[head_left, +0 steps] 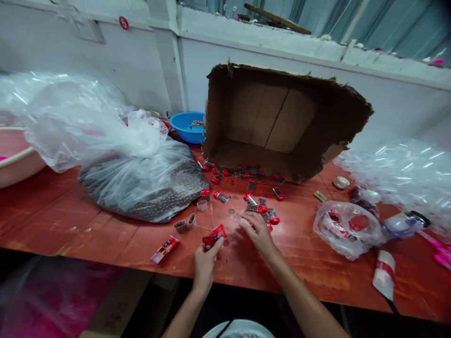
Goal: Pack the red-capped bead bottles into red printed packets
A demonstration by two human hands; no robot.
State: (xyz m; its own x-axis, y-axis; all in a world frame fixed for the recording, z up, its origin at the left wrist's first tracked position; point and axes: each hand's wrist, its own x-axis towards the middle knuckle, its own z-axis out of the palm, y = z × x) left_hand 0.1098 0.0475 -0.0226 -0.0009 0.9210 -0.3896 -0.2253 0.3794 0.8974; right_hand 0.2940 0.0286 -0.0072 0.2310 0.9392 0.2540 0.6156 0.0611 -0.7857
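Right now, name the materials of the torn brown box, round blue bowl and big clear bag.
Torn brown box: cardboard, matte, ragged fibrous edges. Round blue bowl: likely plastic, smooth uniform colour. Big clear bag: thin plastic film, glossy creases.

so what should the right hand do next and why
Probably pinch one of the little red pieces with the right hand: its fingers lie open right beside them, while the left hand holds a red packet up off the table.

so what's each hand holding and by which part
Left hand pinches a red packet by its near edge. Right hand reaches among red pieces; whether it grips one cannot be told.
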